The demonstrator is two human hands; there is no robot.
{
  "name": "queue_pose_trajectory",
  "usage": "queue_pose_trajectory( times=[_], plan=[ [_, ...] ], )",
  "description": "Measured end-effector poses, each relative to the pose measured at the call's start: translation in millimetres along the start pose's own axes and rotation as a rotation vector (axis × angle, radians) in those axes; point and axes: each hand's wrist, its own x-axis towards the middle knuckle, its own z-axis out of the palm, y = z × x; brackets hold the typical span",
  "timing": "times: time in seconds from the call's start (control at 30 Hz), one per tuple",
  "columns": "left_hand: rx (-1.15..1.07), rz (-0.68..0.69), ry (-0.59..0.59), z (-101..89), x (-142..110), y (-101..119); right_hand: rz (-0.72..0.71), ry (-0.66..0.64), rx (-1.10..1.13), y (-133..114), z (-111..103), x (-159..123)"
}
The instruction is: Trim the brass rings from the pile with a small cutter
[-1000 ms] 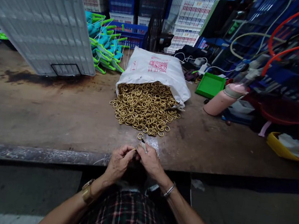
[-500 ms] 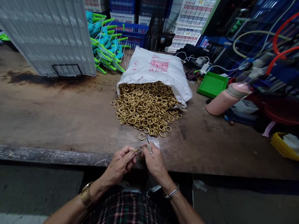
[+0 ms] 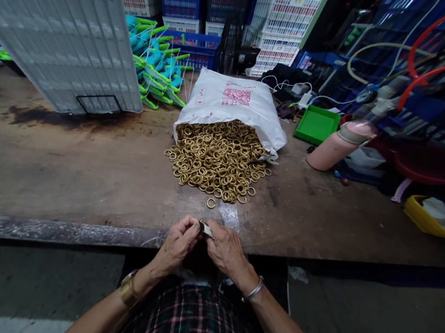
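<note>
Just above the table's front edge, my left hand [image 3: 178, 244] is closed, fingertips pinching a brass-coloured ring [image 3: 201, 221] that is mostly hidden. Close against it on the right, my right hand [image 3: 228, 251] is closed around a small knife [image 3: 206, 230]. Its pale, flat blade points left towards the pinched ring; its handle is covered by the fingers. Beyond both hands a heap of brass-coloured rings [image 3: 219, 160] spills from the mouth of a white sack [image 3: 212, 93] with red print. One loose ring [image 3: 211, 203] lies in front of the heap.
A grey ribbed plastic crate [image 3: 70, 25] stands tilted at the left, beside green and turquoise plastic pieces [image 3: 161, 72]. To the right are a green tray [image 3: 318, 125], a pink bottle [image 3: 331, 150] and a yellow tray [image 3: 428, 220]. Stacked crates [image 3: 291, 9] fill the back.
My right hand has turned the knife, so its blade now points left against the ring instead of up and away. The left hand stays nearly in place.
</note>
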Motion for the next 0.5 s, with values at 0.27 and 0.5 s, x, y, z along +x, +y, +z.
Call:
queue_pose_trajectory(
  times=[0.27, 0.5],
  plan=[
    [0.084, 0.054, 0.032, -0.7, -1.3, 0.2, 0.036, -0.043, -0.053, -4.1, -2.5, 0.0],
    [0.097, 0.072, 0.039, -0.7, -3.2, 0.8, 0.052, -0.057, -0.068, -9.6, -5.3, 0.0]
  ],
)
